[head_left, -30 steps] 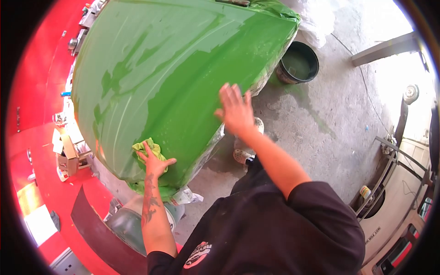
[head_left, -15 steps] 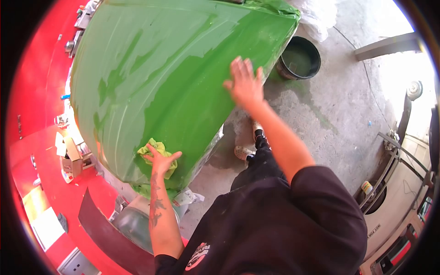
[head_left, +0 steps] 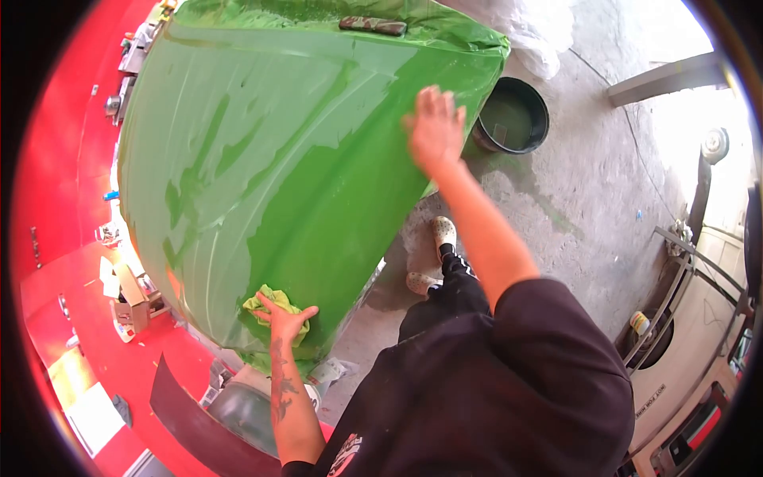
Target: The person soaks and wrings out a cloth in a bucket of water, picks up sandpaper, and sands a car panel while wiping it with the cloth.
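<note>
A large green panel [head_left: 318,183] fills the middle, wet and darker along its right side and hazy with pale streaks on the left. Near its lower end my left hand [head_left: 286,319] presses a crumpled yellow-green cloth [head_left: 273,304] against the surface, thumb spread out. My right hand [head_left: 436,131] is over the panel's upper right part, fingers extended, with no object visible in it; its edges are slightly blurred. Whether the right palm touches the surface is hard to tell. A dark patterned block [head_left: 373,26] lies at the panel's top edge.
A black bucket [head_left: 514,117] of murky liquid stands on the concrete floor [head_left: 584,191], right of the panel. Clear plastic sheeting [head_left: 532,32] lies behind it. A metal frame and a pale panel [head_left: 685,358] are at right; a cardboard box [head_left: 131,288] is at left.
The view has shifted, bringing the dark block at the top more fully into sight. My right hand has moved slightly over the panel. My left hand still presses the cloth down.
</note>
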The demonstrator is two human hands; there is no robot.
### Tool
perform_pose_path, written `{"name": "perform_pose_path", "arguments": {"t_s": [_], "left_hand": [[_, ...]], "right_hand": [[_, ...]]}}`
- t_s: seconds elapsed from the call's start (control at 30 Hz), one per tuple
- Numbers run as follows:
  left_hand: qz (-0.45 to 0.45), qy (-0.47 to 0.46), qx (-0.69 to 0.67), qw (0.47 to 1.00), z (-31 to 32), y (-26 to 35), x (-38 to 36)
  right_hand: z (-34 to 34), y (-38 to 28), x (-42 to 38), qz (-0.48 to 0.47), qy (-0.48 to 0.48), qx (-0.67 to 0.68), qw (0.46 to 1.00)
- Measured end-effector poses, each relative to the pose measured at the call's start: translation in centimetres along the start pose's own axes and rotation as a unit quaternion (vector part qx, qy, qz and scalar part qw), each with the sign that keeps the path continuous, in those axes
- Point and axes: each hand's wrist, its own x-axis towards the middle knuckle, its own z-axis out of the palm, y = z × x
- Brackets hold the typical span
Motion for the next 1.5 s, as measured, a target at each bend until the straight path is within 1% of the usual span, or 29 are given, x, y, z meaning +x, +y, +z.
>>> {"name": "perform_pose_path", "arguments": {"t_s": [0.03, 0.07, 0.1, 0.13, 0.2, 0.23, 0.3, 0.33, 0.4, 0.43, 0.5, 0.53, 0.6, 0.67, 0.73, 0.8, 0.87, 0.93, 1.0, 1.07, 1.1, 1.13, 1.2, 1.23, 1.3, 1.33, 1.4, 1.43, 1.5], "left_hand": [[-0.004, -0.001, 0.004, 1.000, 0.0, -0.4, 0.1], [-0.005, 0.000, 0.006, 1.000, 0.3, -0.8, 0.1], [0.000, 0.002, 0.016, 1.000, 0.2, -0.8, 0.1], [0.006, 0.003, 0.027, 1.000, 0.1, -0.8, 0.3], [0.009, 0.004, 0.012, 1.000, 0.1, -0.8, 0.4], [0.008, 0.004, -0.006, 1.000, 0.2, -0.7, 0.2], [0.010, 0.006, 0.001, 1.000, 0.3, -0.8, 0.4], [0.010, 0.007, 0.009, 1.000, 0.2, -0.9, 0.4], [0.003, 0.002, 0.003, 1.000, 0.0, -0.7, 0.3], [-0.005, -0.002, -0.006, 1.000, 0.1, -0.5, 0.3], [-0.005, -0.003, -0.002, 1.000, 0.1, -0.6, 0.4], [-0.008, -0.005, 0.007, 1.000, 0.0, -0.7, 0.6], [-0.004, -0.003, 0.017, 1.000, 0.1, -0.9, 0.6], [-0.004, -0.003, 0.026, 1.000, 0.3, -1.3, 0.9], [0.004, 0.004, 0.041, 0.999, 0.3, -1.5, 1.0], [0.003, -0.001, 0.014, 1.000, -0.1, -0.8, 0.4], [0.004, -0.003, -0.015, 1.000, 0.1, -0.3, 0.2], [-0.008, -0.009, 0.008, 1.000, -0.2, -0.5, 0.4], [-0.002, -0.004, 0.014, 1.000, -0.1, -0.8, 0.6], [0.003, -0.001, 0.011, 1.000, 0.3, -1.1, 0.6], [0.008, 0.006, 0.011, 1.000, 0.3, -1.3, 0.8], [0.014, 0.013, 0.011, 1.000, 0.4, -1.3, 0.9], [0.013, 0.013, 0.015, 1.000, 0.5, -1.4, 1.0], [0.012, 0.013, 0.022, 1.000, 0.4, -1.5, 1.0], [0.001, 0.000, 0.026, 1.000, -0.1, -1.0, 0.6], [-0.010, -0.014, 0.022, 1.000, -0.3, -0.6, 0.4], [-0.006, -0.015, 0.014, 1.000, -0.4, -0.1, 0.0], [-0.005, -0.015, 0.006, 1.000, -0.4, -0.1, -0.1], [-0.003, -0.005, 0.017, 1.000, 0.1, -1.0, 0.5]], "right_hand": [[-1.0, -2.3, -2.3, -0.036, -0.047, 0.007, 0.998], [-0.8, -3.9, -5.5, -0.092, -0.050, 0.065, 0.992], [-1.2, -5.0, -6.9, -0.144, -0.051, 0.124, 0.980], [-1.1, -4.6, -6.4, -0.139, -0.049, 0.125, 0.981], [-1.9, -2.4, -4.4, -0.147, -0.100, 0.051, 0.983], [-2.4, -1.0, -1.7, -0.095, -0.122, 0.026, 0.988], [-0.3, 3.3, 3.5, -0.043, -0.021, 0.009, 0.999], [-0.9, 4.5, 5.4, -0.023, -0.021, 0.023, 0.999], [0.6, 4.1, 5.9, 0.014, -0.002, 0.020, 1.000], [1.0, 3.0, 5.1, 0.013, 0.000, 0.017, 1.000], [0.9, 0.2, 2.0, 0.009, -0.043, 0.039, 0.998], [0.4, 0.0, 1.2, 0.010, -0.041, 0.040, 0.998], [-1.0, 0.6, -0.1, -0.086, -0.123, 0.035, 0.988], [-0.9, 4.9, 4.8, -0.013, -0.047, 0.019, 0.999], [-0.6, 6.7, 7.4, 0.021, -0.012, 0.003, 1.000], [0.5, 4.5, 6.0, 0.031, -0.019, -0.002, 0.999], [0.1, 3.4, 4.0, 0.040, -0.021, -0.006, 0.999], [-0.5, 2.5, 1.9, -0.029, -0.079, 0.003, 0.996], [-0.6, 4.7, 3.8, -0.027, -0.088, -0.006, 0.996], [0.3, 6.4, 6.4, 0.103, -0.019, 0.014, 0.994], [0.6, 5.4, 7.1, 0.140, -0.042, 0.003, 0.989], [-0.1, 3.9, 7.4, 0.161, -0.060, 0.042, 0.984], [0.1, 1.6, 7.2, 0.081, -0.060, 0.046, 0.994], [-0.2, 2.0, 7.1, 0.084, -0.060, 0.048, 0.993], [-0.9, 3.8, 6.8, 0.005, -0.077, 0.044, 0.996], [-0.4, 5.2, 6.5, -0.013, -0.040, 0.022, 0.999], [-0.4, 8.4, 6.7, 0.066, -0.014, 0.018, 0.998], [-0.2, 8.9, 7.1, 0.065, -0.015, 0.018, 0.998], [0.6, 9.2, 7.0, 0.126, -0.003, 0.009, 0.992]]}}
